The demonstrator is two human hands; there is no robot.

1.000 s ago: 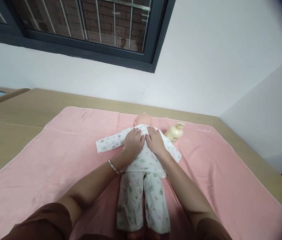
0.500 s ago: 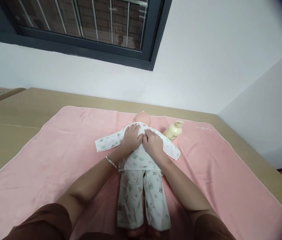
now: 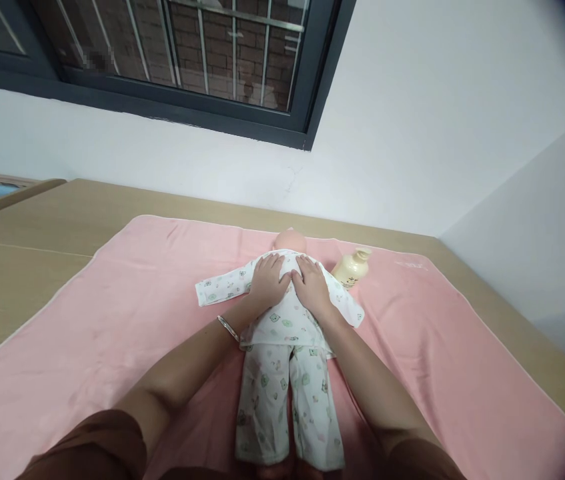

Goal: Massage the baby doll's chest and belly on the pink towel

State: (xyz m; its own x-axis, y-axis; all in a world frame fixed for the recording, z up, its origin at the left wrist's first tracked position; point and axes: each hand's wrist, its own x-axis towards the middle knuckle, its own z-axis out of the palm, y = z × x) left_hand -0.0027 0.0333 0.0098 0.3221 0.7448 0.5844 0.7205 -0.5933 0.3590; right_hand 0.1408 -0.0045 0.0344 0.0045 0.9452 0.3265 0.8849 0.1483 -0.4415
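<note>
Left hand [image 3: 268, 280], right hand [image 3: 311, 287], flat on printed cloth shirt [image 3: 285, 323]

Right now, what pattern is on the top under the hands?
White top with small scattered prints, some green, some pinkish; shows best in the head view.

Left forearm [image 3: 187, 360] and right forearm [image 3: 372, 373] angle inward from the lower frame to its center, left hand [image 3: 268, 281] and right hand [image 3: 313, 287] palm-down, fingers [image 3: 265, 262] extended, thumbs [image 3: 285, 281] nearly meeting.
</note>
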